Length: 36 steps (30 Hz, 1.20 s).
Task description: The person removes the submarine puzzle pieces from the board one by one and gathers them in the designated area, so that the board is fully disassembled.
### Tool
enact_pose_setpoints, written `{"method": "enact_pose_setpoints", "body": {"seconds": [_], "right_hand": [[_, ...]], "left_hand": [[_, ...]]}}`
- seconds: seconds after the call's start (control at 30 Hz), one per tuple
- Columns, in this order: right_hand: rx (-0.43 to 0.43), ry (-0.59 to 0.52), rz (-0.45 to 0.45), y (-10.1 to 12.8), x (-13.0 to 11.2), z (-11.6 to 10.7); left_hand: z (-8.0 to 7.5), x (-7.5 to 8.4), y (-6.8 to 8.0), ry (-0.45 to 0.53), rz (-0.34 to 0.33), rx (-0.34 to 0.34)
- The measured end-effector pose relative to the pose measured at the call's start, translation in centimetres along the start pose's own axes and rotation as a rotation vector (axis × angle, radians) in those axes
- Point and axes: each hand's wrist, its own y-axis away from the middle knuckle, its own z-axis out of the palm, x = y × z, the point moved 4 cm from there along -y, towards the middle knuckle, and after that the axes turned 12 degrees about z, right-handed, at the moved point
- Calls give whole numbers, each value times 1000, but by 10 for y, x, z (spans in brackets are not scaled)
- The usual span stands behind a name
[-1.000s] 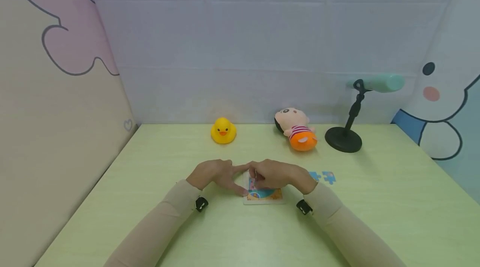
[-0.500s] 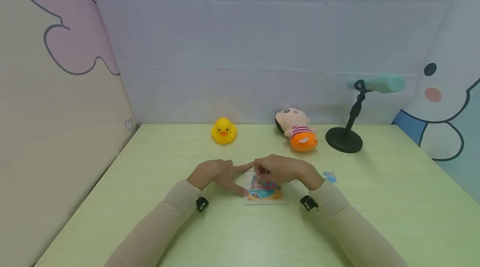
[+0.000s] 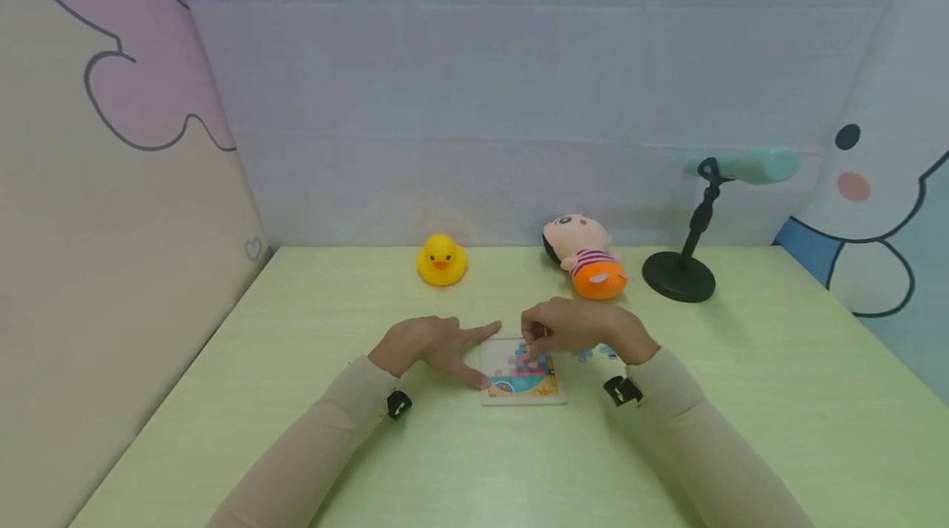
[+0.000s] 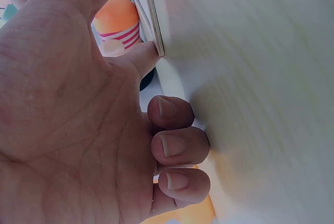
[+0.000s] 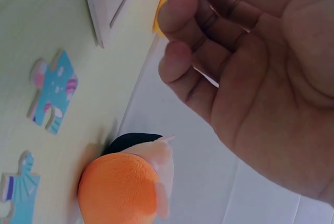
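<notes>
A small jigsaw board [image 3: 488,399] with a pale rim lies mid-table, its lower picture blue and orange, its upper left bare. My left hand [image 3: 437,347] stretches thumb and index finger along the board's left side, touching it at the edge. The left wrist view shows the other fingers loosely bent beside the table. Over the board's upper right, my right hand [image 3: 567,325] pinches a pink and blue puzzle piece [image 3: 530,358], partly covered by the fingers. Two loose blue puzzle pieces lie right of the board, one puzzle piece [image 5: 58,91] nearer it and another puzzle piece [image 5: 23,187] farther off.
Behind the board sit a yellow rubber duck [image 3: 441,260] and a plush doll [image 3: 589,256] in orange shorts. A black stand [image 3: 679,274] holding a mint-green cylinder [image 3: 759,165] is at the back right. A white cloth backdrop [image 3: 474,100] closes off the rear.
My right hand has shifted right and slightly away across the board with the pinched puzzle piece, uncovering the board's upper left. The left hand has stayed in place.
</notes>
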Motion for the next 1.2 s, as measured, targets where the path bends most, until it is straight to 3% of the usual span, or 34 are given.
{"method": "enact_pose_setpoints", "body": {"seconds": [0.3, 0.73, 1.2], "right_hand": [[-19, 22, 22, 9, 8, -6], [-131, -39, 30, 15, 21, -11], [-218, -112, 163, 21, 38, -11]], "left_hand": [[0, 0, 1, 20, 3, -2], [0, 1, 1, 27, 3, 0], [3, -1, 0, 44, 3, -3]]}}
